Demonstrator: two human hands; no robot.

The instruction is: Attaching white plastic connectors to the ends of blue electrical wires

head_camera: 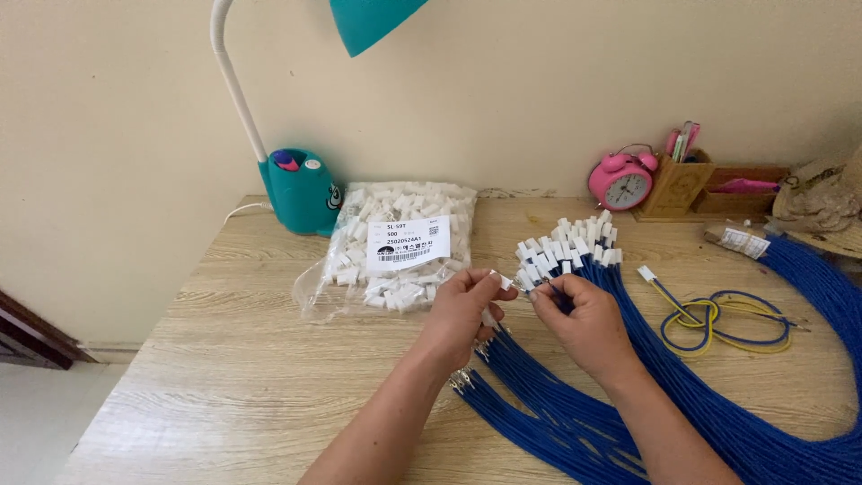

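Note:
My left hand [462, 310] pinches a small white plastic connector [505, 283] between thumb and fingers. My right hand [584, 314] grips the end of a blue wire [549, 289] right beside that connector, the two nearly touching. Under both hands lies a bundle of blue wires [557, 395], several of them ending in white connectors [567, 244] fanned out behind my hands. A clear plastic bag of white connectors [395, 251] with a white label lies to the left of my left hand.
A teal desk lamp [301, 189] stands at the back left of the wooden desk [224, 377]. A pink alarm clock [622, 181] and a wooden pen holder [681, 184] sit at the back right. A blue-and-yellow wire loop [718, 323] and another blue wire bundle [822, 287] lie to the right.

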